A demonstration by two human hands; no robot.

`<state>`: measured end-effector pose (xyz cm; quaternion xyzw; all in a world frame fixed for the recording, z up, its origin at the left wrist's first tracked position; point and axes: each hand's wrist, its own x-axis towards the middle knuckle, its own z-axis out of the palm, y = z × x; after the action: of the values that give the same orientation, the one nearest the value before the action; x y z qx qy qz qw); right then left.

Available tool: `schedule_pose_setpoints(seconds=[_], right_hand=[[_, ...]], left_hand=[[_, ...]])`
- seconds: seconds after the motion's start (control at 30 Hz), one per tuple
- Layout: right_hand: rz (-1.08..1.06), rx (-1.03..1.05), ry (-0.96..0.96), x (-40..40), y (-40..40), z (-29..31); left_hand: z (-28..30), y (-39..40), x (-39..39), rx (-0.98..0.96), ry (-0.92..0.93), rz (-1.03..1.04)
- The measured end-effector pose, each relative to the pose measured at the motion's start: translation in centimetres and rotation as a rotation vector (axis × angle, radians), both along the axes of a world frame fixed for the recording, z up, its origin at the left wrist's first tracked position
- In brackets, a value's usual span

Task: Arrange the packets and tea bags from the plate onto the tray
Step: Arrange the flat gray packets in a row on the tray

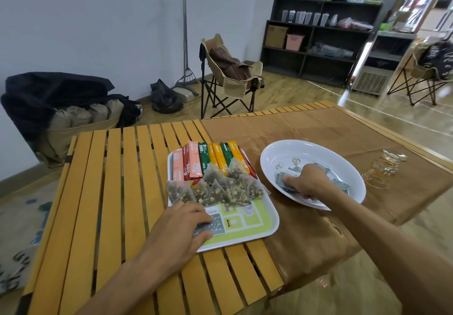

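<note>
A white tray [267, 226] with a green face sits on the slatted table. Along its far side lie several stick packets [210, 158] in pink, red, green and orange. In front of them stand several pyramid tea bags [218, 189]. My left hand [181, 226] lies on the tray's near left corner, its fingers pressing a dark grey-blue flat packet [215, 226] down. To the right stands a white plate [316, 150] with several grey flat packets [340, 183] in it. My right hand [306, 182] is in the plate, its fingers curled on a grey packet [285, 176].
A brown cloth [318, 128] covers the table's right half under the plate. Small glass cups [382, 167] stand at the right on the cloth. Beyond the table are a folding chair [230, 74], bags on the floor and a dark shelf unit [318, 40].
</note>
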<state>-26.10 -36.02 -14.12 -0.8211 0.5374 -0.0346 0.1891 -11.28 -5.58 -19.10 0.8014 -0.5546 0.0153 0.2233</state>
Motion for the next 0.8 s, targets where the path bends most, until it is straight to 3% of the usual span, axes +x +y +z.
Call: schedule_pose_setpoints(seconds=[0.13,0.33,0.5,0.67,0.8], right_hand=[[-0.091,0.11,-0.071,-0.2,-0.4,0.6],[-0.056,0.084,-0.157,-0.7,-0.4,2.5],[0.184,0.399,-0.379,-0.9,2.4,6.4],[0.42,0.579,-0.248,0.6,8.4,5.2],[0.442,0.628,-0.177,1.7,11.6,2.1]], left_hand=[[-0.1,0.0,0.0,0.003,-0.007,0.004],[-0.1,0.0,-0.1,0.005,0.001,0.009],[0.0,0.0,-0.1,-0.003,-0.002,0.013],[0.0,0.0,-0.1,0.003,-0.007,0.012],[0.1,-0.1,-0.2,0.003,-0.007,0.014]])
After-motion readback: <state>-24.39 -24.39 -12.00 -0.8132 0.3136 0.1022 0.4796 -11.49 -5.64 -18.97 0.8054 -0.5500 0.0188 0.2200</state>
